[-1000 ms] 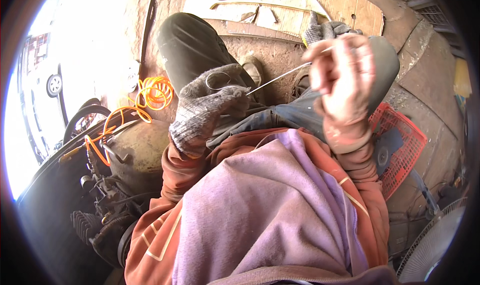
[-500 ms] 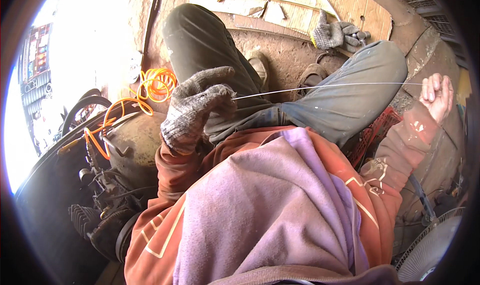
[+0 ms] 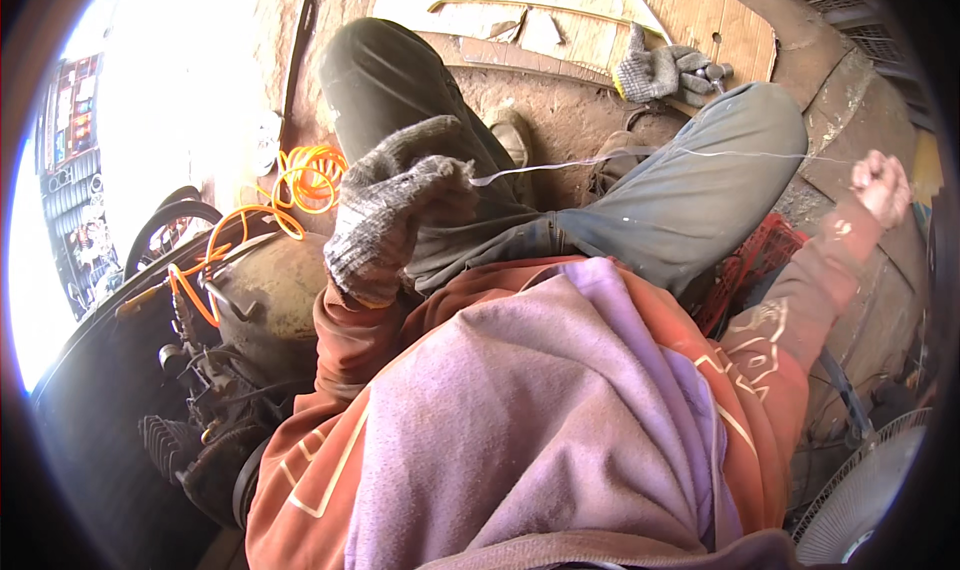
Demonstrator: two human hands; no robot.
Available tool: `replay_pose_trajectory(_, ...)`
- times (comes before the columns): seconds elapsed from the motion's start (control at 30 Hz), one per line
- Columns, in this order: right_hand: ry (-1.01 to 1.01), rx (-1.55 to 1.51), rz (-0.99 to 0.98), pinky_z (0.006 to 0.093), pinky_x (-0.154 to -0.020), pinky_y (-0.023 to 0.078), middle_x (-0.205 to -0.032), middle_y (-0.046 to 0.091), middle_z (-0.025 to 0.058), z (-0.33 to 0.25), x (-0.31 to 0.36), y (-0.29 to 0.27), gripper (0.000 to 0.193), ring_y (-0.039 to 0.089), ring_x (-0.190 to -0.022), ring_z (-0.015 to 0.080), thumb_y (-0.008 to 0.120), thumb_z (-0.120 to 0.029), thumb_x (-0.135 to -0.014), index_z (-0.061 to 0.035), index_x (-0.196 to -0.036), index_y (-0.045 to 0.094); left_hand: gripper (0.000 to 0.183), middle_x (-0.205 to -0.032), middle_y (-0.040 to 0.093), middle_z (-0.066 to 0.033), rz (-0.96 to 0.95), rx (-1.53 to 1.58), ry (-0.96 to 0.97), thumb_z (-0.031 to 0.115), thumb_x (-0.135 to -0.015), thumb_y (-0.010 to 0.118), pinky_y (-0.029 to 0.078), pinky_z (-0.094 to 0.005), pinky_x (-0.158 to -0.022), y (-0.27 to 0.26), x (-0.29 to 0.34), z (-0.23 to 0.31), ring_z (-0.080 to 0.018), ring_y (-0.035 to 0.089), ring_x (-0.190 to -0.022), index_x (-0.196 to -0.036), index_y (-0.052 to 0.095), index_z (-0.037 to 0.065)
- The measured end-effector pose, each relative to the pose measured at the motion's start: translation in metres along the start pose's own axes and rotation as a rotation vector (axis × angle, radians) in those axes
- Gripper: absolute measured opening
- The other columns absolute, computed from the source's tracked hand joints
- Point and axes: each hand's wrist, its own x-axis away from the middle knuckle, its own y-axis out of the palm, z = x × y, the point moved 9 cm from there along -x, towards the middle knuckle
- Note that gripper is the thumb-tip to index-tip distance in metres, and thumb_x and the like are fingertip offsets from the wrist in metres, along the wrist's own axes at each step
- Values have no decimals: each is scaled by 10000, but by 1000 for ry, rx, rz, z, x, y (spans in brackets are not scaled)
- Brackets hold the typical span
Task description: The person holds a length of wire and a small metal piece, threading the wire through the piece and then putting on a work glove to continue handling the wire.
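Note:
A thin white thread (image 3: pixel 742 154) runs across my lap between my two hands, slightly slack and wavy. My left hand (image 3: pixel 400 205), in a worn grey knitted glove, pinches its near end above my left thigh. Far to the right, beyond my right knee, my bare right hand (image 3: pixel 882 190) is closed on the other end; motion blurs its fingers. A second grey knitted glove (image 3: pixel 650 73) lies past my right knee, with a metal object (image 3: pixel 717 72) with a rounded end beside its fingers.
Cardboard (image 3: pixel 715 15) with pale strips lies ahead. On the left are an orange coiled hose (image 3: pixel 312 178), a dirty rounded tank (image 3: pixel 270 280) and dark machinery (image 3: pixel 215 400). A red plastic crate (image 3: pixel 745 265) and a fan (image 3: pixel 870 495) stand on the right.
The thread, taut and nearly straight before, has loosened and waves. My right hand has moved slightly right and down; my left hand keeps its pinch almost in place.

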Motion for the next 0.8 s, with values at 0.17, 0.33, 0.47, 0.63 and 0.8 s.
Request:
replay_pose_trajectory(0.17, -111, 293, -604, 216, -559, 426, -781, 568, 8, -12, 199, 250, 77, 503, -630, 77, 566, -24, -949, -36, -1014, 605, 494, -973, 671, -140, -105, 117, -35, 109, -867, 687, 583, -339, -739, 26, -2, -8, -220, 679, -852, -1289, 510, -77)
replay_pose_trajectory(0.33, -333, 357, -885, 350, -532, 518, -749, 644, 112, -12, 270, 299, 187, 651, -606, 278, 611, 26, -835, -63, -998, 639, 559, -956, 658, -160, -229, 209, -22, 93, -873, 672, 584, -342, -742, 47, -5, -6, -243, 677, -841, -1333, 425, -105)
replay_pose_trajectory(0.47, -380, 404, -922, 352, -547, 524, -770, 646, 100, -12, 274, 301, 215, 654, -630, 278, 619, 21, -815, -60, -1012, 645, 565, -966, 653, -169, -229, 221, -20, 83, -876, 665, 586, -340, -736, 48, -4, -7, -250, 676, -840, -1336, 406, -117)
replay_pose_trajectory(0.63, -370, 376, -970, 331, -527, 479, -743, 613, 122, -17, 280, 303, 236, 624, -601, 267, 640, 100, -798, -13, -1004, 629, 558, -995, 651, -161, -227, 213, -48, 79, -868, 677, 588, -331, -723, 45, -6, -14, -232, 674, -844, -1332, 429, -105)
replay_pose_trajectory(0.8, -365, 398, -988, 328, -531, 483, -751, 621, 126, -12, 284, 306, 230, 627, -604, 273, 644, 92, -799, -15, -1002, 628, 595, -978, 648, -137, -174, 161, -37, 81, -851, 698, 578, -332, -733, 49, -3, -11, -215, 665, -844, -1347, 427, -101)
